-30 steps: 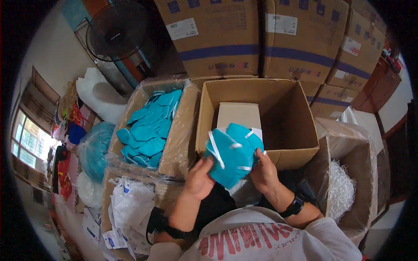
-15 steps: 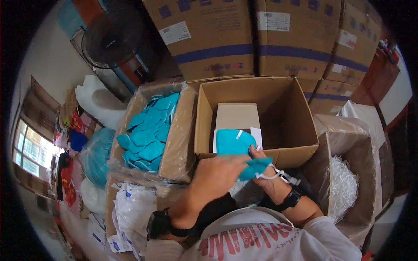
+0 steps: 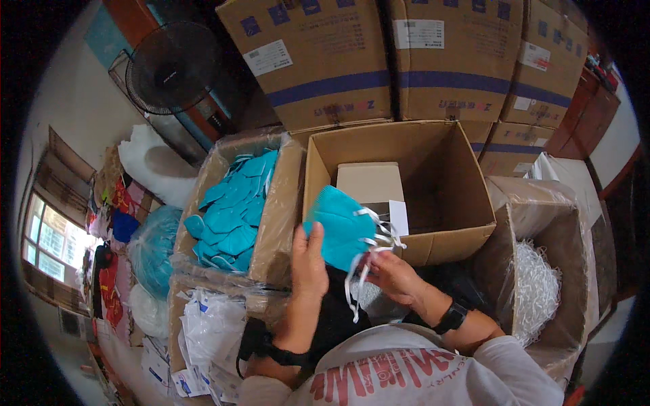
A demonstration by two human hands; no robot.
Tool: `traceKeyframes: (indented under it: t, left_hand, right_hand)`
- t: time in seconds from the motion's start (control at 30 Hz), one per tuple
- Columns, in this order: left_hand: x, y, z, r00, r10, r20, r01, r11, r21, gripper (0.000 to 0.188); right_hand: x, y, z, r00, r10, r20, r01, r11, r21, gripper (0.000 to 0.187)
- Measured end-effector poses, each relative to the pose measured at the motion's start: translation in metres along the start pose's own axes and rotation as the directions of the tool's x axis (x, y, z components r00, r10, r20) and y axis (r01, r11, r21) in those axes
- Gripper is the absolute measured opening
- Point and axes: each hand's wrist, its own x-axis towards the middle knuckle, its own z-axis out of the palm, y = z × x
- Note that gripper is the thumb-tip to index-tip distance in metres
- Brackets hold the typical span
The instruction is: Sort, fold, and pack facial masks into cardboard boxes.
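A teal face mask [image 3: 337, 230] is held up before me, its white elastic straps hanging from its right edge. The thumb of my left hand [image 3: 311, 262] presses on the mask's left edge, the fingers hidden behind it. At the lower right edge, by the straps, my right hand [image 3: 398, 276] pinches the mask. Beyond it an open cardboard box [image 3: 447, 238] holds a smaller carton [image 3: 369, 177] with a white flap. To the left, a plastic-lined box [image 3: 276, 254] is heaped with teal masks [image 3: 233, 210].
A box on the right [image 3: 542, 196] holds a pile of white elastic loops [image 3: 535, 291]. White printed plastic bags [image 3: 210, 325] fill a box at lower left. Stacked cartons [image 3: 332, 61] stand behind, with a black fan [image 3: 172, 68] at far left and a teal-filled bag [image 3: 154, 247] below it.
The mask has come up and turned, with its straps now dangling. My left hand has moved left from above my right hand to the mask's left edge.
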Motion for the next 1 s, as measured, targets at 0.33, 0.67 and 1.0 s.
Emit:
traceKeyframes:
  t: [0.33, 0.67, 1.0]
  left_hand:
    - [0.003, 0.08, 0.0, 0.848, 0.24, 0.473, -0.528, 0.47, 0.708, 0.022]
    - [0.009, 0.075, -0.017, 0.847, -0.02, 0.531, -0.262, 0.854, 0.45, 0.04]
    - [0.014, 0.065, 0.01, 0.886, 0.083, 0.457, -0.463, 0.229, 0.856, 0.021]
  right_hand:
    - [0.004, -0.083, 0.068, 0.624, -0.688, 0.369, 0.662, 0.216, -0.717, 0.018]
    - [0.016, -0.064, 0.062, 0.814, -0.48, 0.328, 0.564, 0.518, -0.642, 0.015]
    - [0.014, -0.058, 0.078, 0.846, -0.388, 0.365, 0.52, 0.451, -0.726, 0.024]
